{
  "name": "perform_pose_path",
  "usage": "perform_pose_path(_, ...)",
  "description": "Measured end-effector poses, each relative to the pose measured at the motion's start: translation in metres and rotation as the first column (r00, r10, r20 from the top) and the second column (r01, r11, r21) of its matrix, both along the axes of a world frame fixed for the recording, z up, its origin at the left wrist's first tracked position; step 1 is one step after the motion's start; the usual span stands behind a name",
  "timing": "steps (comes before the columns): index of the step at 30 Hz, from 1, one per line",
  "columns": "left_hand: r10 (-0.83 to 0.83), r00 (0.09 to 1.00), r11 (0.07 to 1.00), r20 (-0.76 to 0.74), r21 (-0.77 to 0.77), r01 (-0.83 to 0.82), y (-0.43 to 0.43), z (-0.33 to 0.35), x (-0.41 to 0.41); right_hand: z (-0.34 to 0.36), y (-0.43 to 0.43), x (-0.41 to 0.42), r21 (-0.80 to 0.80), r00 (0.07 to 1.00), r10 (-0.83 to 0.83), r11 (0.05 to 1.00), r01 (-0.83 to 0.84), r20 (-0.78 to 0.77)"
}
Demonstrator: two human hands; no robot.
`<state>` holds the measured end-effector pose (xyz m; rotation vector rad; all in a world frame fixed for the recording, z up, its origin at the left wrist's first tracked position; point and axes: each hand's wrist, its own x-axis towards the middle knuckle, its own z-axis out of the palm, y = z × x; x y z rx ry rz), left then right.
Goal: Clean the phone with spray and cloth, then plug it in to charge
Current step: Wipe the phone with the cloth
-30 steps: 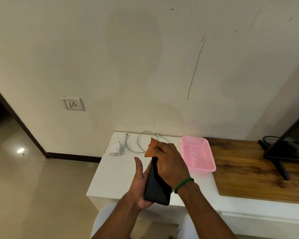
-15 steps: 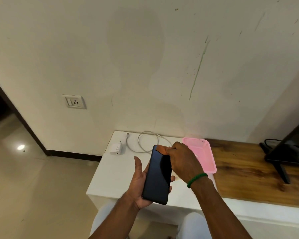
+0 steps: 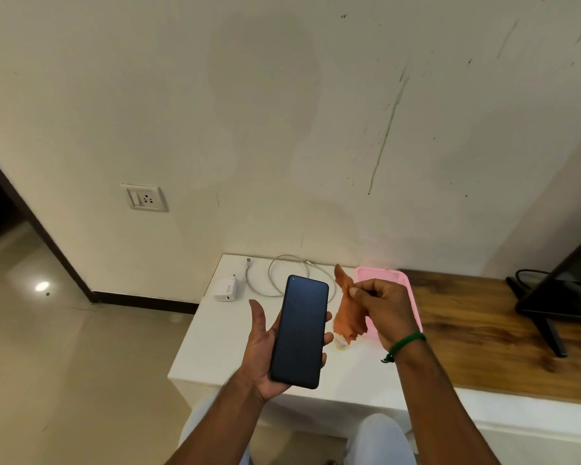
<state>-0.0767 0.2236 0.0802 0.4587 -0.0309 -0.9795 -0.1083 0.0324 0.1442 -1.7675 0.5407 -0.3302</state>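
My left hand (image 3: 265, 360) holds the black phone (image 3: 301, 332) screen up above the white table (image 3: 212, 347), with fingertips curled round its right edge. My right hand (image 3: 383, 310) pinches an orange cloth (image 3: 348, 312) just right of the phone, and the cloth hangs loose, apart from the screen. A white charger brick (image 3: 227, 289) and a coiled white cable (image 3: 284, 276) lie at the table's back, near the wall. A wall socket with a switch (image 3: 145, 198) sits on the wall to the left. A small pale object (image 3: 341, 344) lies under the cloth; I cannot tell what it is.
A pink plastic basket (image 3: 399, 278) stands behind my right hand. To its right runs a wooden top (image 3: 483, 330) with a dark monitor and its stand (image 3: 557, 297). The tiled floor (image 3: 47, 364) lies to the left.
My right hand has lifted the cloth off the phone's top and drawn it away to the right. The phone has turned flatter, so its whole screen shows in my left hand.
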Motion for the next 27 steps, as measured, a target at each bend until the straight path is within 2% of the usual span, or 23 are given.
perform_pose_path(3,0.010,1.000,1.000,-0.004,-0.003,-0.010,0.001,0.000,0.001,0.000,-0.001,-0.001,0.070,0.999,0.002,0.998,-0.005,0.037)
perform_pose_path(7,0.020,1.000,1.000,0.000,-0.011,-0.020,0.004,0.000,0.002,0.000,0.001,-0.002,0.213,0.990,0.090,0.971,-0.111,0.105)
perform_pose_path(12,0.015,1.000,1.000,0.010,-0.019,-0.015,0.005,0.000,0.003,-0.012,-0.002,0.002,0.245,0.974,-0.085,0.969,0.032,0.209)
perform_pose_path(15,0.013,1.000,1.000,0.006,-0.020,-0.013,0.004,0.000,0.003,-0.008,-0.001,0.000,0.314,0.961,-0.068,0.949,-0.020,0.267)
perform_pose_path(19,0.006,1.000,1.000,0.004,-0.015,-0.006,0.003,0.001,0.003,-0.002,0.009,-0.001,0.462,0.968,0.021,0.876,-0.140,0.252)
perform_pose_path(23,0.008,1.000,1.000,-0.006,-0.020,-0.008,0.003,0.001,0.003,0.007,0.016,0.002,0.466,0.930,0.103,0.842,-0.271,0.354)
perform_pose_path(27,0.011,1.000,1.000,0.000,0.003,-0.011,0.002,0.000,0.003,0.012,0.025,0.006,0.443,0.964,0.110,0.871,-0.211,0.243)
